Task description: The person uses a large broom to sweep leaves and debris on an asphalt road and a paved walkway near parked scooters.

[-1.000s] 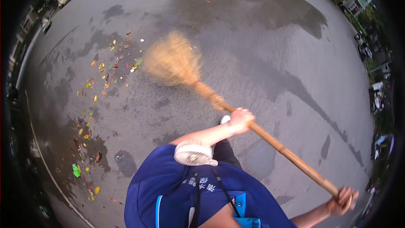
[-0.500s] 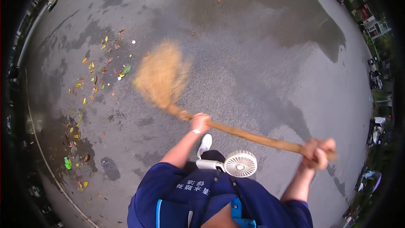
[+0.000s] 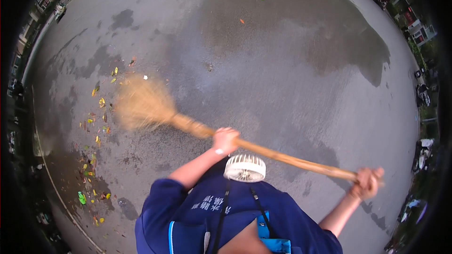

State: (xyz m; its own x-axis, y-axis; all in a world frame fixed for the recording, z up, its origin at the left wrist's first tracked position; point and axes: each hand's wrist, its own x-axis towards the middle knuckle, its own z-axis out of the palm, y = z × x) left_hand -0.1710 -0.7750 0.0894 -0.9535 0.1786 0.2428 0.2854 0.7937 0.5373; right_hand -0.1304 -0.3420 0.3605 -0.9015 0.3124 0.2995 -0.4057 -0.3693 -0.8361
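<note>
1. The broom [image 3: 252, 146] slants over the road [image 3: 301, 99], its blurred bristles [image 3: 143, 102] toward the road's left edge, handle [image 3: 301, 161] running down to the right.
2. The left hand [image 3: 226, 141], nearer the bristles, is wrapped round the handle; the right hand [image 3: 366, 183] clasps its far end.
3. Leaves [image 3: 102, 102] lie just left of the bristles.

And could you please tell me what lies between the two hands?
In the head view, the broom handle runs from the left hand to the right hand.

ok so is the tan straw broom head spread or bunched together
Spread: the tan straw broom head flares into a wide fan beyond its narrow tan neck. Its outer edge is blurred.
</note>
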